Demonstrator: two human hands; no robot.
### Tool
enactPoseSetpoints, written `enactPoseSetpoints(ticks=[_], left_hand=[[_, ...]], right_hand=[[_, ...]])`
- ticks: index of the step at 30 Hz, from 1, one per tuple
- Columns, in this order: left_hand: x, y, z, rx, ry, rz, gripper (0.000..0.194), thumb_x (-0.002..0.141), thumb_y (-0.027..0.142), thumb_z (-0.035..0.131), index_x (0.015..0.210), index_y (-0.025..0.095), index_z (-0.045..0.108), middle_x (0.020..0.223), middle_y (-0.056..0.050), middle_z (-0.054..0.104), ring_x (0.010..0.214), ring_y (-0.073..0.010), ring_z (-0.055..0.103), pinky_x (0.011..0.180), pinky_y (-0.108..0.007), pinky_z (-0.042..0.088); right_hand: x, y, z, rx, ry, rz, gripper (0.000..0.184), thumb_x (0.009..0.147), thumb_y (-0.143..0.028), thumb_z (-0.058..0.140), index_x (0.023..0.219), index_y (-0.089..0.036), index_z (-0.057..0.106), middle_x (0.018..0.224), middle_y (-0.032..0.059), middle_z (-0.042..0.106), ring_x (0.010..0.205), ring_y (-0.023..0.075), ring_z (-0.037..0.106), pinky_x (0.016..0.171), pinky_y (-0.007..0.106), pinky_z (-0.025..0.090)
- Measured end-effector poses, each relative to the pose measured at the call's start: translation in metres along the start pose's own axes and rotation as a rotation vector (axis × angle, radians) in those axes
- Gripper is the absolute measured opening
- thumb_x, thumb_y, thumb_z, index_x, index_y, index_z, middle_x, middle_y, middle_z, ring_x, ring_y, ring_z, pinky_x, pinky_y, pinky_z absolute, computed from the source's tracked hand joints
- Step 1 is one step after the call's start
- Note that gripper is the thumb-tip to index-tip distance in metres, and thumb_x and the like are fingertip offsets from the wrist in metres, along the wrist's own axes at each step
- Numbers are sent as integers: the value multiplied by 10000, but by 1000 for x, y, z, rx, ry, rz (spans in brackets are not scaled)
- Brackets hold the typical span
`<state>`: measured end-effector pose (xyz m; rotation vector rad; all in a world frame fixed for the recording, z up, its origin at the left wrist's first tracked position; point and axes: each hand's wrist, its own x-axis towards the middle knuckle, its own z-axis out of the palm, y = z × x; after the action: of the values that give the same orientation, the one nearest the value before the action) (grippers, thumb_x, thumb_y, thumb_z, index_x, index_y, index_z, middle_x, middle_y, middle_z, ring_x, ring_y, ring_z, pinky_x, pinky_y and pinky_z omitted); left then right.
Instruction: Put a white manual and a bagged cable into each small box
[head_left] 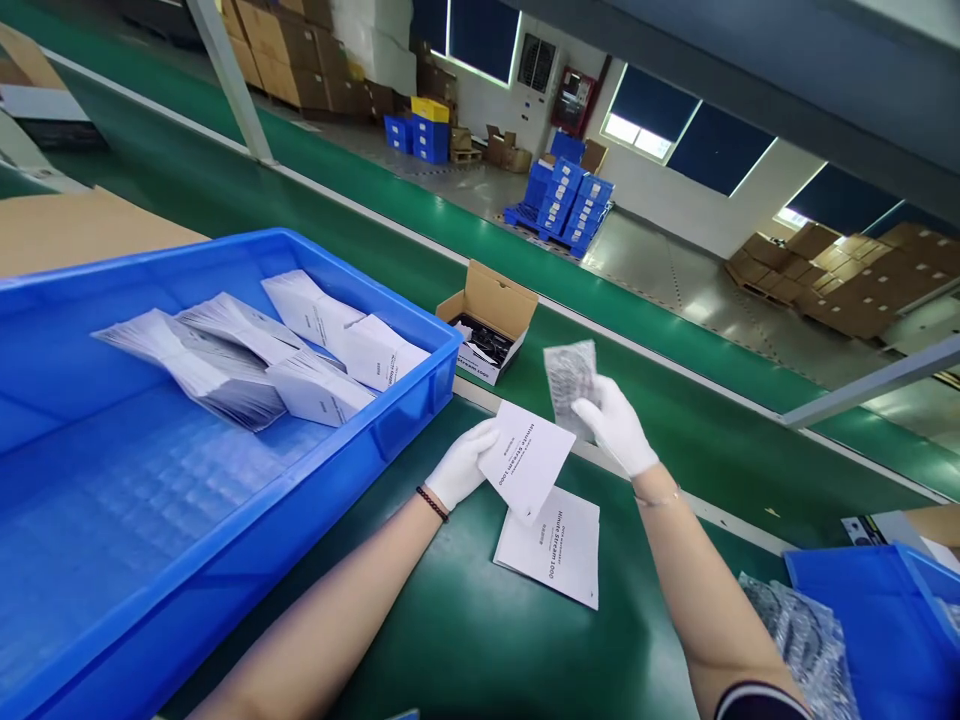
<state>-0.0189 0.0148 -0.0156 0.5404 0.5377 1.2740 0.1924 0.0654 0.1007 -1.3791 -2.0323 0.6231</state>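
Note:
My left hand [461,467], in a white glove, pinches a white printed booklet [525,458] by its left corner above the green belt. My right hand [616,424], also gloved, grips a small silvery plastic packet [570,378] held upright just right of that booklet. A second white booklet [551,545] lies flat on the belt below both hands. An open cardboard box [489,325] with dark contents sits on the belt just beyond my hands.
A large blue bin [225,560] at left holds several stacks of white booklets [315,350]. A smaller blue bin [877,620] at right has silvery packets [799,630] beside it. Stacked blue crates [566,205] and cardboard cartons [840,275] stand on the floor beyond the belt.

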Motion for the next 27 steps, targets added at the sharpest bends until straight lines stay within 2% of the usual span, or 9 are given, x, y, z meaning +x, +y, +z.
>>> enactPoseSetpoints(ticks=[4, 7, 10, 14, 17, 19, 22, 24, 27], left_hand=[[-2, 3, 0, 47, -59, -31, 376, 741, 321, 801, 1054, 131, 714, 1050, -115, 719, 899, -235, 678, 814, -329, 532], [-3, 4, 1, 72, -90, -38, 366, 748, 347, 792, 1044, 145, 718, 1045, -110, 718, 905, -240, 676, 833, -343, 528], [-1, 5, 1, 54, -85, -13, 374, 713, 357, 816, 1010, 148, 728, 1035, -103, 722, 944, -249, 671, 869, -343, 519], [2, 4, 1, 35, -80, 9, 369, 720, 361, 808, 1009, 145, 730, 1061, -113, 721, 978, -269, 671, 886, -361, 516], [4, 1, 0, 33, -60, -3, 383, 717, 350, 809, 1025, 138, 726, 1072, -123, 720, 998, -283, 670, 887, -371, 520], [6, -1, -1, 21, -28, -15, 409, 705, 336, 814, 1048, 134, 721, 1093, -127, 717, 1024, -288, 665, 895, -370, 522], [8, -2, -1, -10, 71, 6, 413, 711, 292, 796, 1080, 128, 711, 1140, -133, 707, 1068, -285, 656, 912, -355, 529], [10, -1, -1, -31, 178, 43, 353, 752, 246, 746, 1084, 132, 705, 1177, -135, 695, 1096, -275, 649, 915, -340, 536], [13, 0, 0, -52, 303, 74, 348, 789, 179, 669, 1137, 154, 676, 1240, -130, 668, 1123, -264, 644, 891, -332, 553]], right_hand=[[92, -47, 23, -567, -106, -195, 417, 958, -223, 427, 1355, -211, 553, 1292, 138, 595, 1125, 328, 599, 974, 471, 473], [143, -61, 52, -606, -180, -123, 441, 976, -211, 434, 1413, -201, 488, 1315, 144, 597, 1105, 315, 623, 947, 441, 491], [170, -55, 79, -546, -261, -26, 406, 1030, -312, 406, 1356, -102, 528, 1285, 137, 627, 1114, 275, 631, 959, 365, 468], [178, -35, 100, -622, -347, 39, 350, 1007, -346, 493, 1176, -95, 670, 1196, 162, 674, 1099, 291, 640, 974, 388, 459], [176, -23, 103, -716, -339, 56, 349, 935, -304, 597, 1223, -119, 667, 1280, 235, 610, 1195, 372, 575, 1000, 498, 445], [173, -18, 101, -733, -383, 34, 380, 899, -318, 641, 1236, -146, 674, 1280, 214, 616, 1190, 390, 574, 987, 501, 454], [168, -13, 86, -701, -507, -18, 361, 891, -317, 639, 1223, -191, 699, 1209, 133, 680, 1112, 349, 626, 959, 432, 478], [161, -12, 67, -672, -542, -50, 380, 936, -302, 561, 1290, -206, 661, 1266, 95, 664, 1145, 312, 614, 982, 393, 465], [133, -18, 35, -596, -394, -135, 441, 1032, -348, 357, 1400, -214, 560, 1407, 68, 568, 1264, 277, 529, 1049, 390, 417]])
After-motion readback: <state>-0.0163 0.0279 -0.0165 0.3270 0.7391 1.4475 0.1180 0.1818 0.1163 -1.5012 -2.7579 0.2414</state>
